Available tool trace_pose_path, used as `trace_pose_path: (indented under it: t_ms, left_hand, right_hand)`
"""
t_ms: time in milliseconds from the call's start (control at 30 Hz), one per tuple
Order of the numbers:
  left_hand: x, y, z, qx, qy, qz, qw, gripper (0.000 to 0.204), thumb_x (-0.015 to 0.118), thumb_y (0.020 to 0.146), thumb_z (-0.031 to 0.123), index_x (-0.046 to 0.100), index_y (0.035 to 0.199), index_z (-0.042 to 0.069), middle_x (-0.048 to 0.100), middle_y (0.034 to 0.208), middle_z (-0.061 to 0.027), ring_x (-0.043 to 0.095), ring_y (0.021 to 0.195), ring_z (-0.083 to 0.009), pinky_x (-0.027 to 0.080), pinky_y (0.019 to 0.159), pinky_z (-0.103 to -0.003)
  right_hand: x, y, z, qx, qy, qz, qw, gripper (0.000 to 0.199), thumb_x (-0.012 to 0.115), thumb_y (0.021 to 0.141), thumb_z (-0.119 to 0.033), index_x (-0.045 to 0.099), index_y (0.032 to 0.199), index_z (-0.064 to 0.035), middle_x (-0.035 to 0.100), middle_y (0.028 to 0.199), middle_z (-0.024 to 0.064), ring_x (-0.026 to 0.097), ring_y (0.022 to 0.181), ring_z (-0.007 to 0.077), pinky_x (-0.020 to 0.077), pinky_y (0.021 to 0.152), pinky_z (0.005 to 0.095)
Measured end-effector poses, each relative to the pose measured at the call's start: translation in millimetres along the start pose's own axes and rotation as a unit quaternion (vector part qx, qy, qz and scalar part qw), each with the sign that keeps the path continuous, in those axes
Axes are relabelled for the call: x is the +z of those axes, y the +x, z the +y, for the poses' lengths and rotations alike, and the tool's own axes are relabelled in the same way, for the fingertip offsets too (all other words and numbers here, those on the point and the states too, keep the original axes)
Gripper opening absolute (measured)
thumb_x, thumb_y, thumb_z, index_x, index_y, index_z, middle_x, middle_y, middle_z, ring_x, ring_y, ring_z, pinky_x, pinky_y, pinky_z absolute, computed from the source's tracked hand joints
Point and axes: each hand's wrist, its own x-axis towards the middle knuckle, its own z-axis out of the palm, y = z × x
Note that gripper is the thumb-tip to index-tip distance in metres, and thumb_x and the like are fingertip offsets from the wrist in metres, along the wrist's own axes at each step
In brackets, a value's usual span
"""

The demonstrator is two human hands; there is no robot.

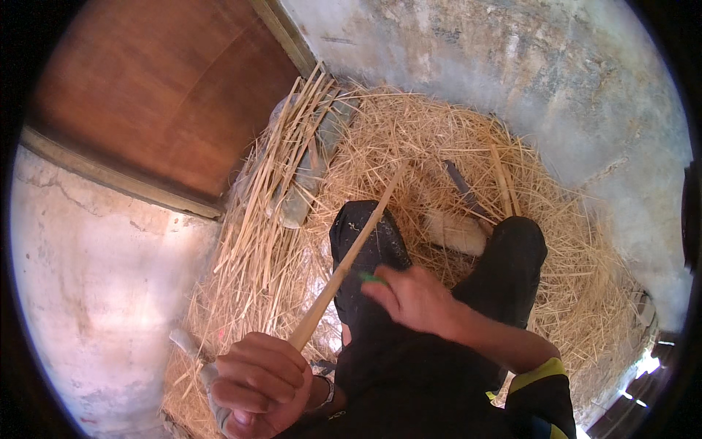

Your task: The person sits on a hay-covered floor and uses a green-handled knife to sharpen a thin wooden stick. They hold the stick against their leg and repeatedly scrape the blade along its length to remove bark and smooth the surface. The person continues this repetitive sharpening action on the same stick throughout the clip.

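Clearly I was mid-job: my left hand point(259, 380) gripped a bamboo strip point(349, 256), my right hand point(413, 296) pinched a green tool point(371, 277) against it, and shavings point(409, 139) already covered the floor point(102, 278).

So there's a long pale bamboo strip point(349, 252), thin and flat, running diagonally from low left up toward the middle, tilted over a dark-trousered knee and a bed of straw shavings. Its lower end is wrapped in a fist. A small green-handled tool point(371, 278) sits right against the strip about halfway up, mostly hidden by fingers.
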Motion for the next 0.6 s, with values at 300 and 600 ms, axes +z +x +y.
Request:
trace_pose_path:
  t_ms: [300,600]
  left_hand:
    - [-7,3,2,-0.040,-0.026,-0.074,0.996,0.031,0.040,0.090,0.030,0.035,0.064,0.014,0.035,0.041,-0.0013,0.028,0.032,-0.0125,0.034,0.044,-0.026]
    - [-26,-17,1,-0.014,-0.048,-0.005,0.999,0.033,0.041,0.089,0.033,0.039,0.064,0.012,0.045,0.046,-0.0032,0.042,0.040,-0.0119,0.045,0.061,-0.032]
  right_hand:
    - [-2,-9,-5,0.031,-0.064,0.026,0.997,0.043,0.054,0.094,-0.041,0.059,0.081,-0.0002,0.057,0.056,0.0237,0.059,0.054,0.0430,0.0487,0.049,0.0494]
    - [4,-7,5,-0.057,0.005,0.017,0.998,0.036,0.059,0.092,-0.038,0.056,0.083,-0.0035,0.055,0.053,0.0181,0.059,0.051,0.0392,0.0469,0.047,0.0467]
